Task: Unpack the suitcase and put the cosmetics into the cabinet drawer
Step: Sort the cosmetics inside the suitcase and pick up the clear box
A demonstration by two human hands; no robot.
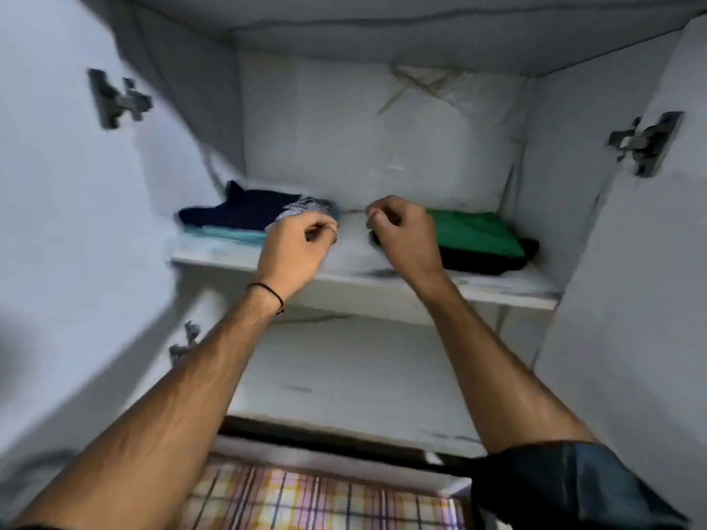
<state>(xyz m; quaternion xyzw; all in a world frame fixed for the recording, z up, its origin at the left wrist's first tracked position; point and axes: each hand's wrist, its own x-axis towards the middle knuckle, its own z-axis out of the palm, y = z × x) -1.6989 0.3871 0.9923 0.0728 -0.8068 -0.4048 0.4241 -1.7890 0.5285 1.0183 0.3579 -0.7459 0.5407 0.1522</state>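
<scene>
Open cabinet [344,128], both doors swung wide. On the upper shelf [497,290], folded clothes: navy stack [237,212] at left, green stack [474,231] over black at right, with a gap between.

Left hand [296,242] raised over that gap, just beside the navy stack, fingers curled. Striped cloth [302,210] at or just behind its knuckles; pinched or merely near, impossible to tell through the blur.

Right hand [401,231] raised in front of the green stack's near corner, fingers curled inward. Contents, if any, not discernible.

Plaid cloth [306,499] along the bottom edge.

Cosmetics, suitcase and drawer: none in view.

Judged progress:
- Clothing part of the unpacking apparently under way or near its end, two stacks shelved.
- Cosmetics part not evidenced anywhere, so probably all left to do: fetching from the suitcase, opening the drawer, placing inside.
</scene>
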